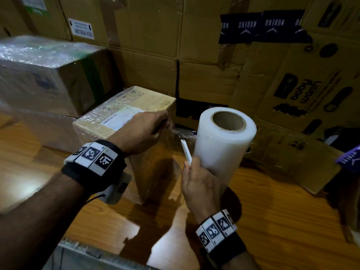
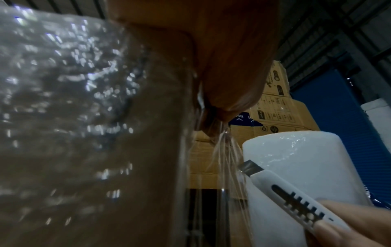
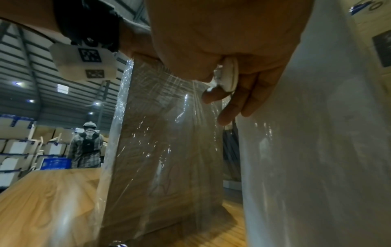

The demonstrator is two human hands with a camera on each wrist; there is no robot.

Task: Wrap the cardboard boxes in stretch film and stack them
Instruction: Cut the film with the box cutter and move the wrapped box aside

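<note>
A film-wrapped cardboard box point(image 1: 124, 114) point(image 2: 84, 133) point(image 3: 160, 158) stands upright on the wooden table point(image 1: 272, 211). To its right stands a white stretch film roll point(image 1: 224, 139) point(image 2: 296, 167) point(image 3: 317, 150). A sheet of film point(image 1: 181, 133) point(image 2: 224, 155) runs from the box to the roll. My left hand point(image 1: 144, 129) point(image 2: 213, 117) pinches this film at the box's top right corner. My right hand point(image 1: 196, 182) point(image 3: 222, 75) grips a white utility knife point(image 1: 186, 151) point(image 2: 292, 195) point(image 3: 228, 76). The knife's blade points up at the stretched film beside the roll.
A larger wrapped box point(image 1: 44, 75) sits on another wrapped box at the left. Tall stacked cartons point(image 1: 194, 45) wall off the back and right. In the right wrist view a person point(image 3: 86, 147) stands far off among shelves. The table's front edge point(image 1: 93, 250) is near me.
</note>
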